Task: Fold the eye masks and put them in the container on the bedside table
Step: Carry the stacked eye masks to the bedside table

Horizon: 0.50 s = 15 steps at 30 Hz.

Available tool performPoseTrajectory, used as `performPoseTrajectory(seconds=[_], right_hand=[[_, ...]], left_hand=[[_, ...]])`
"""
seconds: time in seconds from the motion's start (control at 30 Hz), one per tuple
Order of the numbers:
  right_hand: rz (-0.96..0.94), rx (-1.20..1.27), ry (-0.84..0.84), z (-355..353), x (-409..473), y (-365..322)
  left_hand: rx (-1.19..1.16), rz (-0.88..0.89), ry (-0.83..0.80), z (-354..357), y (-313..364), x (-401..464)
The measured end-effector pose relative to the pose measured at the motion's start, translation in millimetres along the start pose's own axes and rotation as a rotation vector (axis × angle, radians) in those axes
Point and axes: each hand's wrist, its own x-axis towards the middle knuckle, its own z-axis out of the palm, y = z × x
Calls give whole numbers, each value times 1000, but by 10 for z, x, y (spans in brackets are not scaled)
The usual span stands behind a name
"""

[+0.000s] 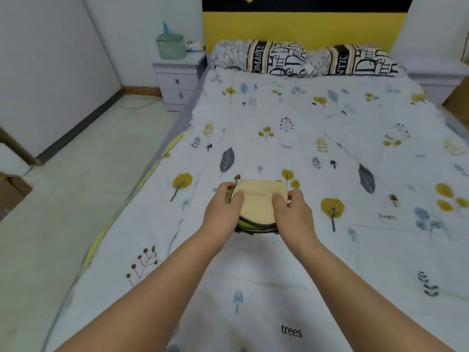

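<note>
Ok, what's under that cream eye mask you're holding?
Under the cream eye mask green and dark edges of more folded masks show. Both the left hand and right hand grip the stack; how many lie beneath is hidden.

A home bedroom: quilted bed [304, 138], two pillows [304, 59], yellow headboard [299, 29], bedside table [177, 80].

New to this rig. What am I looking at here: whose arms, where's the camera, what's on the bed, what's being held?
There is no robot here: a person's bare arms, filmed by one wide-angle camera worn on the head, looking forward and down. The left hand and right hand together grip a stack of folded eye masks, cream on top with green edges beneath, over a bed with a tree-print quilt. Two pillows lie at the headboard. The green container stands on the bedside table, far left.
</note>
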Motion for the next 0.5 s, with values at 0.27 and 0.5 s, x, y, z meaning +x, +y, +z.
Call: performPoseTrajectory(seconds=[0.27,0.5], right_hand=[[-38,1,-35,-416,-187,-1176],[-146,-28,-89,-579,-381,-2019]], left_hand=[[-27,29,40,-411,1088,-350],[-99,32,125,-839,1801,-727]])
